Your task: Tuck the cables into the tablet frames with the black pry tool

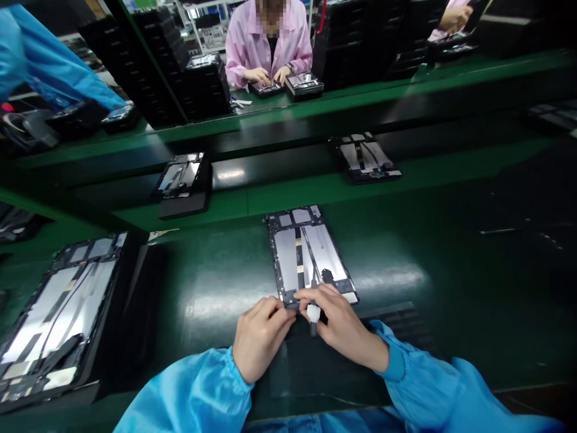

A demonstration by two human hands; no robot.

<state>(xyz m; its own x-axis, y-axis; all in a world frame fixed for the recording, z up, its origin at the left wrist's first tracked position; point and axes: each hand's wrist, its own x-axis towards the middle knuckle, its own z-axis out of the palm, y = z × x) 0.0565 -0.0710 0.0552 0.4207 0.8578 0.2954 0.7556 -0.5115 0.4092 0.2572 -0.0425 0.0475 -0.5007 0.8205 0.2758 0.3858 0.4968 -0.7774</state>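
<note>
An opened tablet (331, 243) lies on the green bench in front of me, its silver inner panel, dark ribbon strips and black frame exposed. My left hand (264, 334) is closed, thumb and fingers pinched at the tablet's near left corner. Over the near edge, my right hand (338, 322) has its fingers curled round a slim dark tool with a white wrapped part (313, 313). The tool's far end points up over the panel; its kind is unclear. My right fingertips come close to the left ones, and whatever small part lies between them is hidden.
On the left, another opened tablet (67, 300) rests on a black stack. Opened tablets on black trays sit on the line ahead, one left (183, 174), one right (365, 157). Beyond a green rail (360, 99), a co-worker in pink (270, 42) handles a device among tall black stacks.
</note>
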